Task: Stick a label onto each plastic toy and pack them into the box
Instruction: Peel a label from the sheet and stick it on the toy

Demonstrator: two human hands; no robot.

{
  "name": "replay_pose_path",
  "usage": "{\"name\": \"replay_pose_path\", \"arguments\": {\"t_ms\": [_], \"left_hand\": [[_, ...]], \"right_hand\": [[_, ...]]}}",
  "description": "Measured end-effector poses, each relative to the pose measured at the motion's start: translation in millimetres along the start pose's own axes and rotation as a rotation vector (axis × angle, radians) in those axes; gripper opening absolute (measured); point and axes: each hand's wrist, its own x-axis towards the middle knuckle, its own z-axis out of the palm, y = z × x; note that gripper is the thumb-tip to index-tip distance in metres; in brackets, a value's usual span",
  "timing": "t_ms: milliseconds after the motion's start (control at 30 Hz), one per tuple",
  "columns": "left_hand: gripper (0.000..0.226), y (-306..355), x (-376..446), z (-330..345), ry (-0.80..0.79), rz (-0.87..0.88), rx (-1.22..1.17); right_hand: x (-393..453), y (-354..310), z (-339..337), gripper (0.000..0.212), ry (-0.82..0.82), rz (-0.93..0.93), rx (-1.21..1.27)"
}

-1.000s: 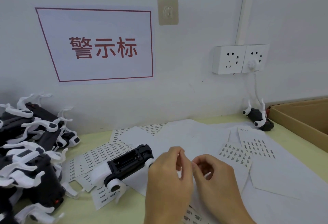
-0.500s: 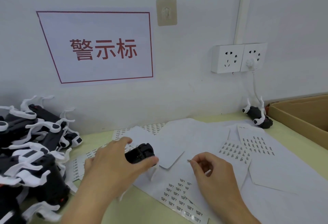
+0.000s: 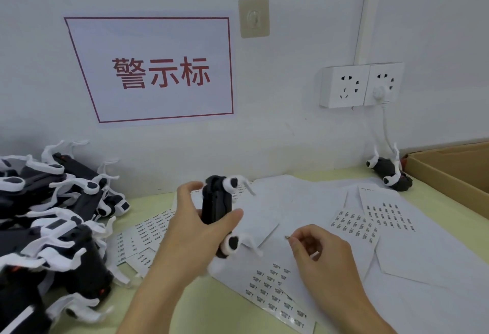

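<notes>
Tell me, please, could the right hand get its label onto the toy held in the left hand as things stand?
Probably yes: the right hand pinches a small label just beside the toy, which the left hand holds upright above the table, nothing between them.

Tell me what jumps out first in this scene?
The left hand at centre lifts a black-and-white toy off the table, while the right hand pinches a tiny label beside it. A pile of toys crowds the left edge, below a red-lettered wall sign.
</notes>
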Motion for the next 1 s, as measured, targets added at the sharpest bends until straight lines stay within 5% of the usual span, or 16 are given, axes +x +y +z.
{"name": "replay_pose_path", "arguments": {"t_ms": [133,233,767,1000], "left_hand": [[0.054,-13.6,-1.7,33.8,-0.128,-0.083,-0.602],[0.065,-27.1,-4.3,53.4,-0.209,-0.093,-0.760],[0.061,-44.4,3.7,63.7,-0.288,-0.049,-0.635],[0.068,-47.7,3.7,64.6,-0.332,-0.008,-0.528]], "right_hand": [[-0.5,-1.7,-1.2,0.023,-0.006,0.013,0.015],[0.2,-3.1,-2.8,0.023,-0.013,0.023,0.029],[-1.6,-5.9,-5.6,0.023,-0.024,0.035,0.084],[-7.6,-10.0,-10.3,0.024,0.082,-0.148,-0.016]]}}
